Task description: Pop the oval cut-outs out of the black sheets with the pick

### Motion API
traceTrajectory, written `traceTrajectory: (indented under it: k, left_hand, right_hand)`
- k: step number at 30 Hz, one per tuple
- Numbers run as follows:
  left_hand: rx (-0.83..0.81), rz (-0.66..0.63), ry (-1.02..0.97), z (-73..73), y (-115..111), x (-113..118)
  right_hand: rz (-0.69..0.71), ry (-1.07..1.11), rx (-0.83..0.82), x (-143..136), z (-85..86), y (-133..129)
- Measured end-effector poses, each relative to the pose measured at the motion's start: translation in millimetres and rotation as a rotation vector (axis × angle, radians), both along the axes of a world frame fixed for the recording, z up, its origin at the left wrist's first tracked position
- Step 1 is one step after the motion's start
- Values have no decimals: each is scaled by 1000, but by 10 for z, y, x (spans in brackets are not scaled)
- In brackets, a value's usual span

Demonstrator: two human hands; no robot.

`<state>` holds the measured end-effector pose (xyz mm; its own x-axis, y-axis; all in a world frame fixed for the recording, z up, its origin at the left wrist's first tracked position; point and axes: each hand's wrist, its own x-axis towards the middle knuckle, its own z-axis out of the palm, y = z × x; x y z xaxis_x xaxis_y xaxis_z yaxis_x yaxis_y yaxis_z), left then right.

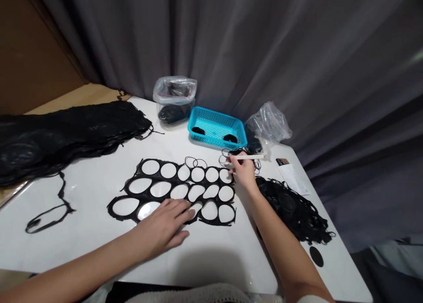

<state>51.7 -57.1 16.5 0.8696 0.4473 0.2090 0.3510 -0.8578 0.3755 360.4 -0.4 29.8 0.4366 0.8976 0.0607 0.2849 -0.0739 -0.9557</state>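
A black sheet with rows of round holes (165, 177) lies flat on the white table. My left hand (167, 223) rests on its lower row, palm down with fingers stretched out. At the sheet's upper right corner, my right hand (243, 173) holds a thin white stick-like tool (253, 157) between its fingers. Beside that hand lies a tangle of thin black rings (236, 152), partly hidden by the fingers. Two more loose thin rings (195, 162) touch the sheet's top edge.
A blue perforated basket (214, 140) holds small black pieces. Behind stand a clear container (175, 104) and a plastic bag (269, 122). Black sheets are stacked at left (66, 135); black perforated scrap (294, 210) and a black disc (316, 256) lie right. A grey curtain (231, 43) hangs behind.
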Motion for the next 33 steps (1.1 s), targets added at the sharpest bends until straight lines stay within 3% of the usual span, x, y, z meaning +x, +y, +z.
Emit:
traceTrajectory:
  k: [3, 5, 9, 12, 15, 17, 27, 33]
  left_hand:
    - [-41, 55, -33, 66, 181, 93]
    - [9, 128, -38, 42, 304, 164]
    - [159, 180, 53, -108, 433, 238]
    - [219, 190, 130, -164, 425, 242]
    - [238, 200, 163, -137, 404, 243]
    - [242, 197, 168, -106, 404, 249]
    - [248, 195, 163, -76, 408, 260]
    - [236, 193, 157, -91, 419, 262]
  right_hand:
    - [126, 478, -120, -172, -33, -18]
    - [196, 685, -190, -308, -55, -33]
    - [336, 803, -234, -533, -128, -83]
    - [467, 515, -177, -627, -199, -139]
    - [554, 107, -92, -663, -235, -184]
    - [580, -47, -63, -676, -236, -202]
    - [571, -262, 40, -715, -284, -239]
    - [613, -674, 202, -824, -316, -381]
